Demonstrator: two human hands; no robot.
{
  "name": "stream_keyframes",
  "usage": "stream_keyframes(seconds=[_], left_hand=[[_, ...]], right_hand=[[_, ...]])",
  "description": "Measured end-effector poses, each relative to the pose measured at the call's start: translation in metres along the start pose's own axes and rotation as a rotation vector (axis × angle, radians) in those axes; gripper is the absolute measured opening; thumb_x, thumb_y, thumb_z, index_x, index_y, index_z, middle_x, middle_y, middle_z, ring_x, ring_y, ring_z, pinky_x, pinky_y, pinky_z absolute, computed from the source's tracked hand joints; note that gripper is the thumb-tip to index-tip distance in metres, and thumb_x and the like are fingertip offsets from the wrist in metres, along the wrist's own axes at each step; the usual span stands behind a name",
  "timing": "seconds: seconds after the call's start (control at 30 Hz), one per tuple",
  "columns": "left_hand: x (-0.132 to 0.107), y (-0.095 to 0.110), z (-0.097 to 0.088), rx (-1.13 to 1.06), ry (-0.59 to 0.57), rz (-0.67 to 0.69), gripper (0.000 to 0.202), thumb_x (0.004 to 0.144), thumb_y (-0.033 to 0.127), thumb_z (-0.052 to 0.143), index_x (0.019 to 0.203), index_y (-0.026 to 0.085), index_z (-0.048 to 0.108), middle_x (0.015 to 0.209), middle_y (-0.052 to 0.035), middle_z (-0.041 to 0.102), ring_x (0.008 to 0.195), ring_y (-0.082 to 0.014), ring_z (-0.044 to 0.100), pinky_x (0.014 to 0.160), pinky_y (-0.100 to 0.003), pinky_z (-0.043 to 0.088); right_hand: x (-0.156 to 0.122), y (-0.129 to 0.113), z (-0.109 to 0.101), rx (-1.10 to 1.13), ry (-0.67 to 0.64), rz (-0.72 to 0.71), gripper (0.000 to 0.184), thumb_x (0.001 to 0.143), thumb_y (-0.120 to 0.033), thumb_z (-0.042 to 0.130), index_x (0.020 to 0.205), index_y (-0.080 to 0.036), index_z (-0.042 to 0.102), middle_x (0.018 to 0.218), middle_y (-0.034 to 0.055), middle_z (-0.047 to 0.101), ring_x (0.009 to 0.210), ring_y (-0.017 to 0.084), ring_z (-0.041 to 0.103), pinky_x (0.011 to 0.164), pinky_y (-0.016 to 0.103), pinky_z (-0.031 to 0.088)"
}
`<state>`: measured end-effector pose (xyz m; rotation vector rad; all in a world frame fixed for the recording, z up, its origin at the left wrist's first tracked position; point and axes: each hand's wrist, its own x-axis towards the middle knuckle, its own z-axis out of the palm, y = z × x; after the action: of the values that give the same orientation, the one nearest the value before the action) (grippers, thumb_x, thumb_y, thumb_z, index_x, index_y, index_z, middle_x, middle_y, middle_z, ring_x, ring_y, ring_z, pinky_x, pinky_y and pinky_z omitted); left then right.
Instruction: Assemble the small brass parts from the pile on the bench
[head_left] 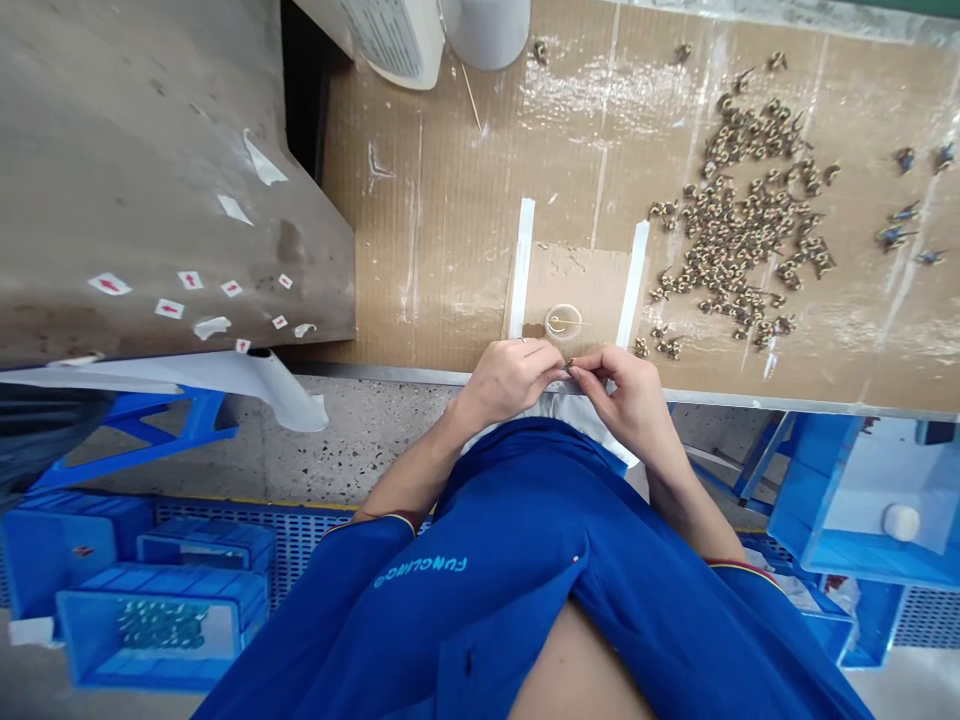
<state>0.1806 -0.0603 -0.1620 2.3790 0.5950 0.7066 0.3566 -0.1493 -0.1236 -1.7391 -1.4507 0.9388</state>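
Note:
My left hand (511, 380) and my right hand (628, 393) meet at the near edge of the cardboard-covered bench (450, 230), fingertips pinched together on a tiny dark metal part (569, 366) between them. Just beyond the fingers a small round clear cap (562, 321) with a thin pin lies between two white tape strips (520, 265). A large heap of small brass-coloured parts (742, 235) is spread on the bench to the right of my hands, with a few strays (660, 347) close to my right hand.
A few bluish parts (904, 225) lie at far right. A grey worktop (150, 170) with red-arrow stickers is at left. A white fan base (397, 35) stands at the back. Blue crates (161, 620) sit on the floor left; a blue bin (855, 500) right.

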Motion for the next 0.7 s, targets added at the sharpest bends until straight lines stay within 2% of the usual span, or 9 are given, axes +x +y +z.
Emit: stream_keyframes(seconds=[0.2,0.3,0.43,0.5,0.6,0.7], left_hand=[[0.0024,-0.0030,-0.0072,-0.195,-0.069,-0.025,0.027,0.103,0.023,0.058,0.079,0.015,0.063,0.070,-0.0004,0.067,0.062,-0.0121,0.060,0.059,-0.025,0.042],[0.0031,-0.0025,-0.0093,-0.224,-0.072,0.007,0.027,0.103,0.019,0.058,0.076,0.014,0.062,0.070,-0.0004,0.067,0.061,-0.0122,0.059,0.059,-0.025,0.041],[0.0010,0.0000,-0.0073,-0.117,-0.084,-0.012,0.030,0.103,0.020,0.055,0.074,0.015,0.062,0.069,-0.0010,0.066,0.063,-0.0138,0.059,0.059,-0.027,0.040],[-0.0006,0.0012,-0.0053,-0.085,-0.066,-0.019,0.031,0.104,0.022,0.055,0.075,0.015,0.063,0.068,-0.0014,0.066,0.063,-0.0141,0.059,0.059,-0.027,0.040],[-0.0020,0.0026,-0.0031,-0.127,-0.002,-0.045,0.028,0.105,0.024,0.056,0.080,0.014,0.066,0.071,-0.0017,0.068,0.064,-0.0132,0.061,0.061,-0.026,0.043],[-0.0020,0.0042,-0.0027,-0.206,0.033,-0.109,0.024,0.104,0.027,0.059,0.085,0.015,0.067,0.075,-0.0017,0.070,0.065,-0.0114,0.062,0.063,-0.024,0.046]], right_hand=[[0.0059,0.0059,-0.0032,0.183,-0.139,-0.026,0.013,0.098,-0.024,0.062,0.085,-0.021,0.064,0.082,0.0029,0.071,0.071,0.016,0.064,0.064,0.027,0.047],[0.0063,0.0032,-0.0040,0.146,-0.184,-0.039,0.016,0.099,-0.024,0.060,0.083,-0.021,0.061,0.080,0.0030,0.070,0.071,0.016,0.063,0.064,0.028,0.046],[0.0044,-0.0020,-0.0037,-0.015,-0.162,-0.038,0.018,0.099,-0.021,0.057,0.081,-0.022,0.058,0.081,0.0044,0.068,0.074,0.018,0.062,0.068,0.030,0.046],[0.0041,-0.0016,-0.0034,-0.023,-0.144,-0.038,0.017,0.098,-0.020,0.057,0.081,-0.022,0.059,0.082,0.0044,0.069,0.075,0.018,0.063,0.068,0.030,0.047],[0.0047,0.0028,-0.0021,0.092,-0.109,-0.012,0.014,0.097,-0.022,0.060,0.083,-0.022,0.062,0.081,0.0033,0.071,0.073,0.017,0.065,0.066,0.029,0.048],[0.0045,0.0075,0.0013,0.269,-0.063,0.063,0.012,0.097,-0.031,0.066,0.089,-0.022,0.066,0.086,0.0046,0.075,0.076,0.017,0.069,0.068,0.030,0.053]])
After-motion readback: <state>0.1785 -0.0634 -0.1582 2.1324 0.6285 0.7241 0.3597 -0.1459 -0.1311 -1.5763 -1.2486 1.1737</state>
